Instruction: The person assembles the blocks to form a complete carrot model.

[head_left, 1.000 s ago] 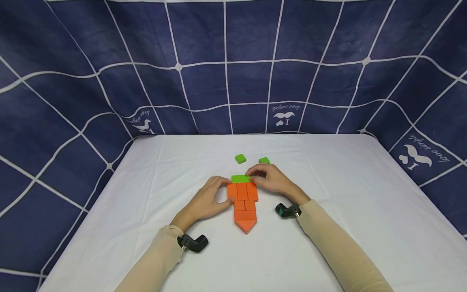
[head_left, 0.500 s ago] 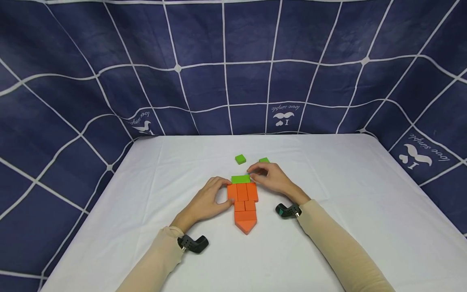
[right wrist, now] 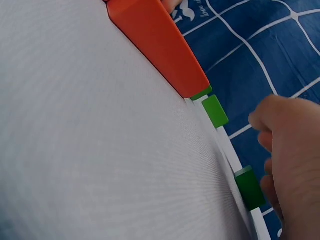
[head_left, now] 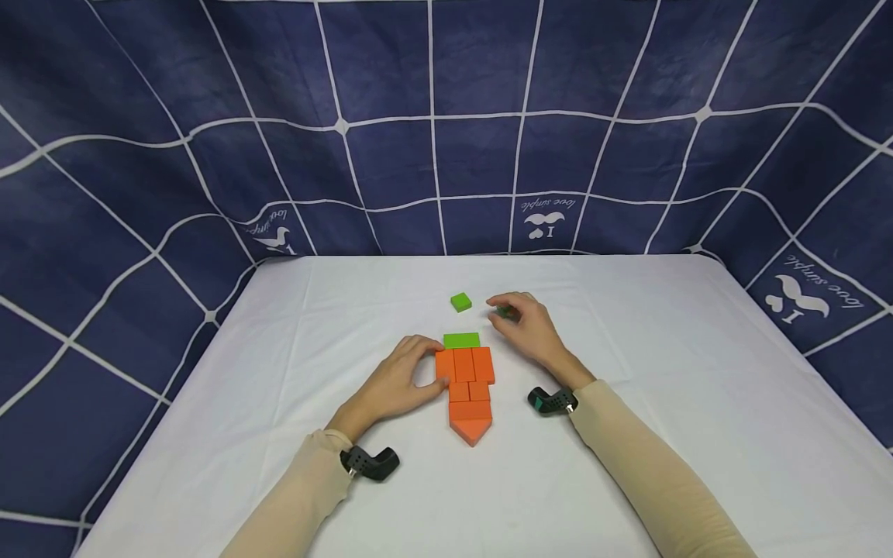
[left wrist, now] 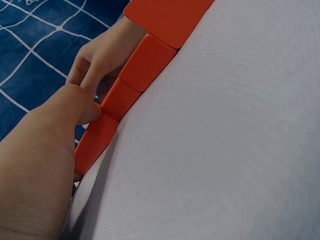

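Observation:
My left hand (head_left: 398, 381) stays at the orange blocks, its thumb and fingers spanning the opposite ends of the leftmost orange block (head_left: 444, 363). More orange blocks (head_left: 469, 411) lie edge to edge with it, ending in a pointed one (head_left: 470, 431) nearest me. Along the far side of this shape sits a green rectangular block (head_left: 461, 340). My right hand (head_left: 528, 329) hovers over a small green block (right wrist: 250, 188), fingers bent and spread apart. Its fingers partly hide that block in the head view; the right wrist view shows a gap between them.
Another small green block (head_left: 460, 302) lies farther back on the white cloth (head_left: 335, 302). Beyond the table's far edge hangs a navy curtain (head_left: 391, 163) with white lines. A black wrist device (head_left: 370, 463) is strapped to each wrist.
My right hand has let go of the green rectangular block and moved away and slightly right, over the small green block. My left hand has stayed in place.

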`<state>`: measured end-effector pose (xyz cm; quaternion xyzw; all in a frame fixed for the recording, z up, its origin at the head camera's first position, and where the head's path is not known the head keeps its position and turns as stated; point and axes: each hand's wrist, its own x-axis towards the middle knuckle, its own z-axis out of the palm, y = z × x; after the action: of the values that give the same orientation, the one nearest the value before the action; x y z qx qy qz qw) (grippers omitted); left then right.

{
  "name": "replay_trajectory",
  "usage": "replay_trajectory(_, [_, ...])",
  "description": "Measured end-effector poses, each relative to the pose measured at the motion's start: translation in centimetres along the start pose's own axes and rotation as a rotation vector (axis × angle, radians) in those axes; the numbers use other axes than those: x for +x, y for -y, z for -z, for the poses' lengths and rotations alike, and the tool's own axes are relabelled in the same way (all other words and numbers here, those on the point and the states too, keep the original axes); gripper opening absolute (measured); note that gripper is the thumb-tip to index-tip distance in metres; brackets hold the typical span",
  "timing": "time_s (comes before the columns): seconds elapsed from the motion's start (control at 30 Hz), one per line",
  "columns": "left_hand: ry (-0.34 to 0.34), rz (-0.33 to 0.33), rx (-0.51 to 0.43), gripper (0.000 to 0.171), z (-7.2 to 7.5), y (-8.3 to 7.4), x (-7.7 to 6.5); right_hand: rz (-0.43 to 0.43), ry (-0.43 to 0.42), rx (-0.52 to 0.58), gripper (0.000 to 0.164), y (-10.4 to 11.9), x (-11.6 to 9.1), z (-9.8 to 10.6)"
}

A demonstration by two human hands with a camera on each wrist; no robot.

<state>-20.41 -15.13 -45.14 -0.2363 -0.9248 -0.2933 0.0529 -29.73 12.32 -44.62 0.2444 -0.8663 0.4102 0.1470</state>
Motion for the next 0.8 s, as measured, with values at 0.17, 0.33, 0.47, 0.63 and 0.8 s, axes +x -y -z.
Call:
replay_trajectory(0.17, [0.000,0.002,-0.001,0.052,-0.02,-0.03,-0.03,-0.035,-0.056,-0.055,0.033,-0.30,0.16,0.10])
replay_trajectory(0.33, [0.001,0.000,-0.002,0.052,0.05,-0.10,-0.02,-0.104,-0.098,-0.084,0.035,-0.53,0.13,0.25])
replay_trajectory(0.47, [0.003,-0.002,0.001,0.053,0.11,-0.11,0.08,-0.157,-0.094,-0.097,0.036,-0.64,0.16,0.26])
replay_trajectory(0.63, [0.000,-0.005,0.002,0.053,0.16,-0.16,0.10,-0.197,-0.053,-0.121,0.044,-0.73,0.26,0.25])
replay_trajectory(0.8, [0.003,0.002,-0.006,0.052,0.16,-0.23,0.02,-0.223,-0.014,-0.158,0.050,-0.59,0.20,0.29])
